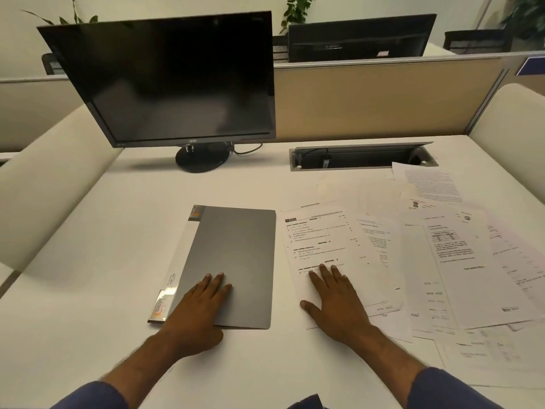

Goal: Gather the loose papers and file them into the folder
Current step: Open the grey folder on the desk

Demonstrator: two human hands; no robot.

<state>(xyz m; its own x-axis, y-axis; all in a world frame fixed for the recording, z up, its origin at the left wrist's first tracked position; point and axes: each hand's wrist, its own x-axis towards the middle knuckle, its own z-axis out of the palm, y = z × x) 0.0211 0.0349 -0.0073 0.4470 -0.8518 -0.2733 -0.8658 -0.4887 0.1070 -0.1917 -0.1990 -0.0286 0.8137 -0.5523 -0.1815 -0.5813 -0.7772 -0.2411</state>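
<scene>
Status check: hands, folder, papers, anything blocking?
Left hand flat on closed grey folder. Right hand flat on nearest sheet. Loose papers spread to the right, ungathered. Nothing blocking.

Left hand [200, 308] and right hand [333, 299] seemingly flat, fingers straight.

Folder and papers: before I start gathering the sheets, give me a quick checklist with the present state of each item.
1. Folder within reach: ok, left hand rests flat on it.
2. Folder open to take sheets: not ok, cover is closed.
3. Papers gathered: not ok, spread overlapping right of the folder.
4. Right hand on a sheet: ok, flat on the nearest sheet.
5. All sheets in view: cannot tell, some run past the right edge.
</scene>
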